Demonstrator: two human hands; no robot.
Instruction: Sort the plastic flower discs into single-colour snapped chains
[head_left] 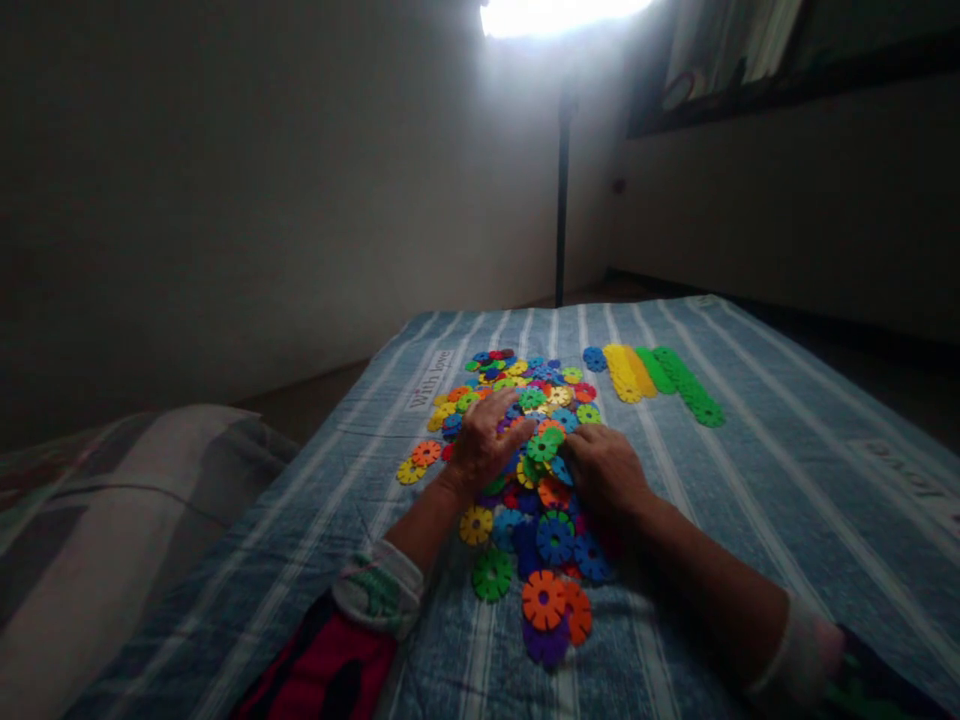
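Note:
A loose pile of notched plastic building discs (555, 537) in many colours is spread over the striped cloth. My left hand (480, 445) rests on the pile's left part, fingers stretched forward and thumb reaching right. At the pile's right edge is my right hand (609, 470), its fingers curled in; whatever they hold is hidden. A green disc (545, 444) lies between both hands, close to the right fingertips. Nearer to me are an orange disc (543, 600), a purple disc (546, 645) partly beneath it, and a green disc (492, 575).
Overlapping rows of same-coloured discs lie at the far right: blue (595, 360), yellow (622, 378) and green (694, 396). Behind the cloth-covered surface (765, 470) stands a bright lamp on a black pole (562, 200). Pale bedding (150, 520) is at the left.

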